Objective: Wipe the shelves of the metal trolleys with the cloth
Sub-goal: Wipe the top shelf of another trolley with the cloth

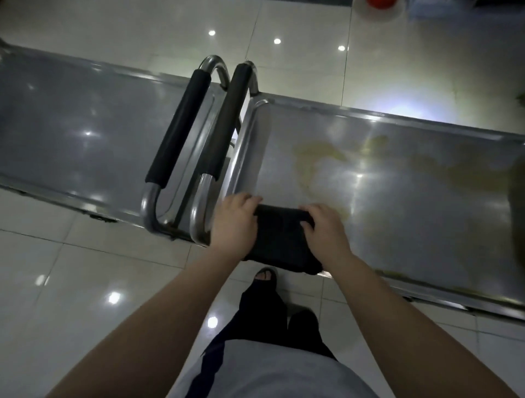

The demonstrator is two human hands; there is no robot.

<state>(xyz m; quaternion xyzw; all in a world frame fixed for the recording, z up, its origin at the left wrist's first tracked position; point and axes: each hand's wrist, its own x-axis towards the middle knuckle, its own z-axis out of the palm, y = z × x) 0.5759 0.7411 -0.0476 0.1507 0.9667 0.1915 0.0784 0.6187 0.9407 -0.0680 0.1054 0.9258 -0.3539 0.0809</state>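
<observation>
Two metal trolleys stand end to end, handles meeting in the middle. A dark cloth [281, 241] lies folded on the near left corner of the right trolley's top shelf [412, 204] and hangs slightly over its front edge. My left hand [233, 221] grips the cloth's left side, fingers curled over its far corner. My right hand [326, 230] holds the cloth's right side, fingers bent over the far edge. Yellowish stains [321, 159] spread across that shelf beyond the cloth. The left trolley's top shelf [74, 125] looks plain grey.
Two black-padded handles [181, 127] [230, 119] stand side by side between the trolleys, just left of my left hand. Glossy white floor tiles [85, 284] surround everything. My foot [265, 277] is under the shelf's front edge. A red object [380, 2] sits far back.
</observation>
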